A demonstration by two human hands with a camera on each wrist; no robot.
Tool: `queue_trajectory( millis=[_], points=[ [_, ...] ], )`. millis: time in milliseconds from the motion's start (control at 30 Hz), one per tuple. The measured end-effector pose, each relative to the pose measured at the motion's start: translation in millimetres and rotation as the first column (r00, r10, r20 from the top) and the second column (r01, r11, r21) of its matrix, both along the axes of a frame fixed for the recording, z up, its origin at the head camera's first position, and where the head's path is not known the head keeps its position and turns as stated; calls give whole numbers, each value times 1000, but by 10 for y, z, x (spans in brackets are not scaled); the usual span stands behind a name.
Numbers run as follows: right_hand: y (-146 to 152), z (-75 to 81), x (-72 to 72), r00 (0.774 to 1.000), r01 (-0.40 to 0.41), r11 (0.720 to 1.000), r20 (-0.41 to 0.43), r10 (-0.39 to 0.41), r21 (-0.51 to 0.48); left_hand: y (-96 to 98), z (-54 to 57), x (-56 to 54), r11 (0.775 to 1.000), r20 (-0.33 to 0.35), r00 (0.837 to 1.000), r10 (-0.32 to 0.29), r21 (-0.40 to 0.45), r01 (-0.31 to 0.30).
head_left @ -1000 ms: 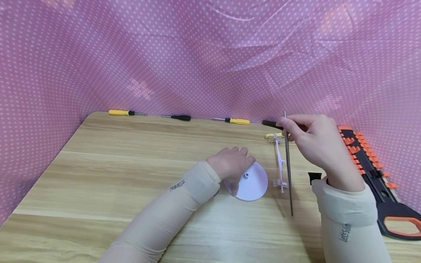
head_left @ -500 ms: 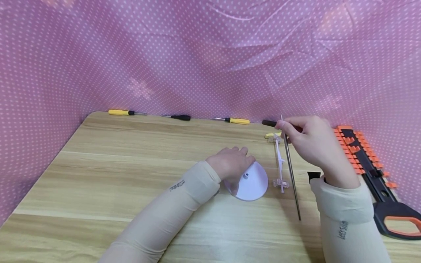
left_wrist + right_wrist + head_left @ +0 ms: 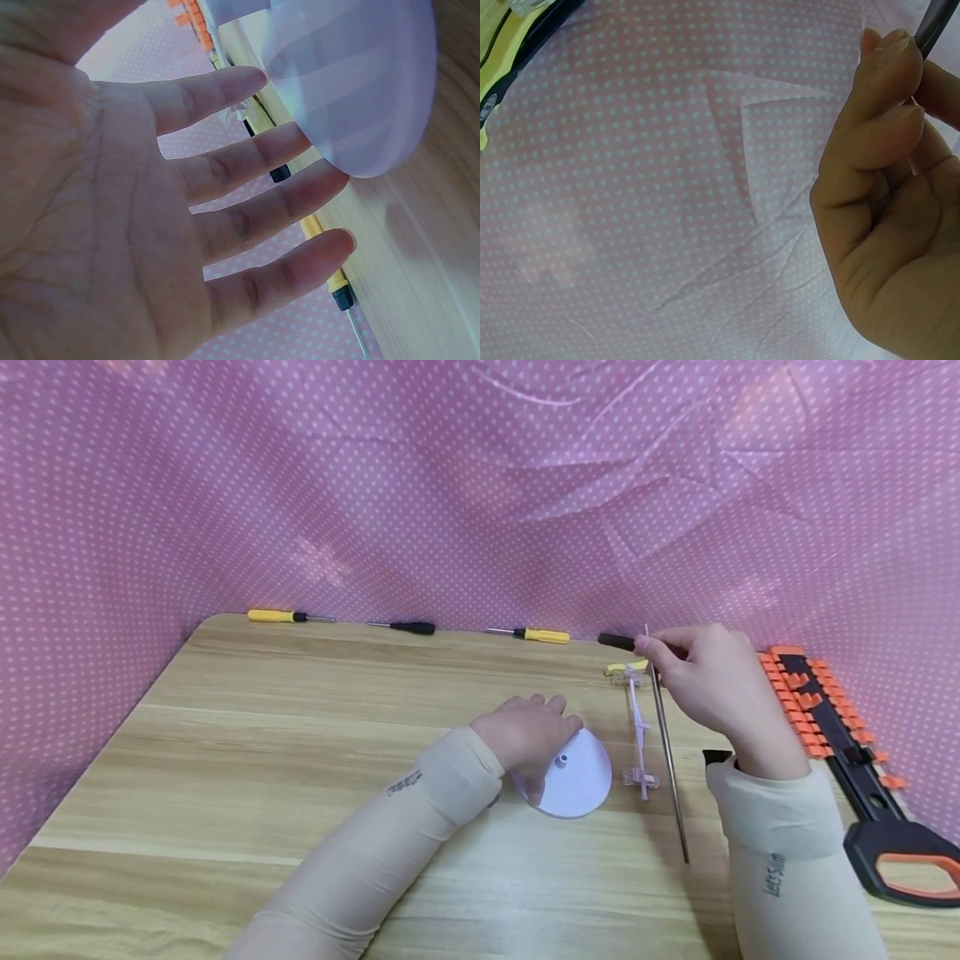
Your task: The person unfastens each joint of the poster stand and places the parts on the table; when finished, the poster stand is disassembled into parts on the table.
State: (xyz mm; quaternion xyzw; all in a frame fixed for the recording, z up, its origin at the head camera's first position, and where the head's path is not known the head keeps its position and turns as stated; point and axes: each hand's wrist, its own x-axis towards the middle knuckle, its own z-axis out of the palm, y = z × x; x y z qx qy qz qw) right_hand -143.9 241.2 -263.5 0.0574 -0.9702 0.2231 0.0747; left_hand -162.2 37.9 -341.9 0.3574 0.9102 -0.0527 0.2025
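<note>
My right hand (image 3: 723,693) pinches a thin metal rod (image 3: 667,752) near its upper end, between thumb and fingers. The rod slants down toward me, its lower end close over the table. In the right wrist view only a short dark piece of the rod (image 3: 937,26) shows at the fingertips. My left hand (image 3: 525,735) touches a round lavender disc (image 3: 577,777) that has a small raised socket at its middle. In the left wrist view the fingers (image 3: 277,202) lie nearly straight, with fingertips right at the disc's rim. The left thumb's tip is hidden.
A thin lavender bar with clear clips (image 3: 639,727) lies between the disc and rod. Several yellow or black screwdrivers (image 3: 547,636) line the table's back edge. A black and orange rack (image 3: 847,752) stands at right. A pink dotted cloth (image 3: 420,510) hangs behind.
The rod's lower end has swung right, and its top has dropped slightly. My right forearm has shifted a little left. The left hand and disc have stayed in place.
</note>
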Motion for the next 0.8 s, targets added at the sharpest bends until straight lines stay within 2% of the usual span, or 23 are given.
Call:
queue_trajectory(
  millis=[333, 567, 800],
  points=[
    [27, -37, -53, 1000, 23, 999, 20, -24, 30, 2, 9, 0, 1000, 6, 1000, 4, -3, -4],
    [58, -85, -89, 996, 28, 999, 88, -32, 43, 7, 14, 5, 1000, 6, 1000, 3, -7, -3],
    [78, -136, -151, 983, -6, 999, 186, -3, 48, 2, 23, 4, 1000, 8, 1000, 3, -9, -3]
  ],
)
